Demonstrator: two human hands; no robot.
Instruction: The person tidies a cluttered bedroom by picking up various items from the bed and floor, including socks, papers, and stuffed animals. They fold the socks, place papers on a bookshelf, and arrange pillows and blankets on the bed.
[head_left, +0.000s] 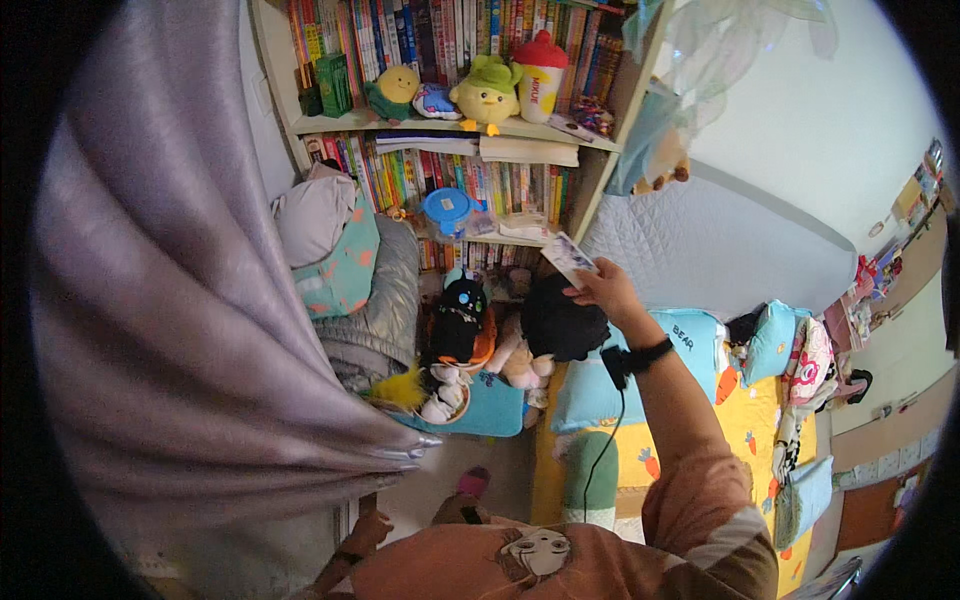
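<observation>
My right hand (611, 289) is raised before the bookcase (457, 129) and grips a small white rectangular card or thin box (568, 259) with a dark picture on it. A black band with a small device and a cable (637, 361) circles that wrist. Just below the hand is a black, fuzzy round item (562, 319). My left hand (369, 526) hangs low beside my body, close to the grey curtain (225, 315); its fingers are partly hidden.
Plush toys, including a chick in a green hat (486, 94), stand on the upper shelf. A blue-lidded container (450, 210) sits lower. Baskets of toys (450, 394) are on the floor. The bed with yellow carrot-print bedding (750, 420) lies to the right.
</observation>
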